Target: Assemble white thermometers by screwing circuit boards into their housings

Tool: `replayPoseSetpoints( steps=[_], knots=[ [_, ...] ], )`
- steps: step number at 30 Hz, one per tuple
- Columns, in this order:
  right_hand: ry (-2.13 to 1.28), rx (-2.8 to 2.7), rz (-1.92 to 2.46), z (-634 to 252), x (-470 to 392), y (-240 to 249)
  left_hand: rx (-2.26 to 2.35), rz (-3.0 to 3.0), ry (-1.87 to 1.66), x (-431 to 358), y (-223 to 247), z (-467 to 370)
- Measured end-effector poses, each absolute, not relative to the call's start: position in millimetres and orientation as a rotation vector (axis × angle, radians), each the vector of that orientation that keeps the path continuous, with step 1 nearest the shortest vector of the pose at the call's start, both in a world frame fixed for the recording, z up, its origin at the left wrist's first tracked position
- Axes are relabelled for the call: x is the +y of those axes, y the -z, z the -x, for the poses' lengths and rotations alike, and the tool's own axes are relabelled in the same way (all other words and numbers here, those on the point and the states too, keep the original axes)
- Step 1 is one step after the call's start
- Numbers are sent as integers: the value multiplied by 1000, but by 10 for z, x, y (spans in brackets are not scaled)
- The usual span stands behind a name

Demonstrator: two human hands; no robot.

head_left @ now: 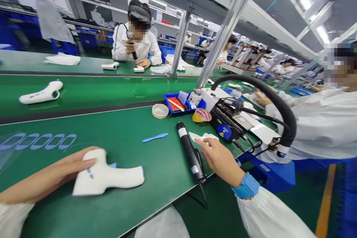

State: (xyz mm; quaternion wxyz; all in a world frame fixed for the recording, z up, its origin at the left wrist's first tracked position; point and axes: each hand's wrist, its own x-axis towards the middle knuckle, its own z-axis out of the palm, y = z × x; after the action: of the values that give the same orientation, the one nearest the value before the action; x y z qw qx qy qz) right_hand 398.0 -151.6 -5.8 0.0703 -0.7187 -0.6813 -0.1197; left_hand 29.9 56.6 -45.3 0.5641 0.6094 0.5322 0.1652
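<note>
My left hand [71, 167] grips the wide head of a white pistol-shaped device [111, 178], which looks like an infrared thermometer. Its handle points right, and small blue buttons show near my thumb. At the right, my right hand [220, 160] reaches over a crumpled white wipe [210, 136]. The fingers are stretched out with the tips at the wipe's edge; no firm grip on it shows. Just left of that hand lies a black electric screwdriver [189, 150], its cord hanging over the table edge. A blue plastic pry stick [155, 137] rests on the green mat between my hands.
Behind are a tape roll [160, 111], a blue parts tray [178, 109], yellow tape [201, 116] and a black machine [227, 121] with a curved hose [279, 106]. Blue frame-shaped stickers [39, 141] lie left. Another device [41, 93] sits on the green belt [111, 89]. Co-workers sit opposite and right.
</note>
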Motion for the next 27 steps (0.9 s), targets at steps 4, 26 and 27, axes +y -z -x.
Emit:
replayPoseSetpoints(
  steps=[4, 26, 27],
  knots=[
    [292, -2678, 1674, -4020, -1168, 51, 1065, -1394, -278, 589, -60, -581],
    [-525, -986, 881, -2518, -514, -725, 482, -2438, -503, 150, 202, -805],
    [-558, -991, 892, -2488, -488, -689, 482, -2439, -484, 131, 212, -811]
  ],
)
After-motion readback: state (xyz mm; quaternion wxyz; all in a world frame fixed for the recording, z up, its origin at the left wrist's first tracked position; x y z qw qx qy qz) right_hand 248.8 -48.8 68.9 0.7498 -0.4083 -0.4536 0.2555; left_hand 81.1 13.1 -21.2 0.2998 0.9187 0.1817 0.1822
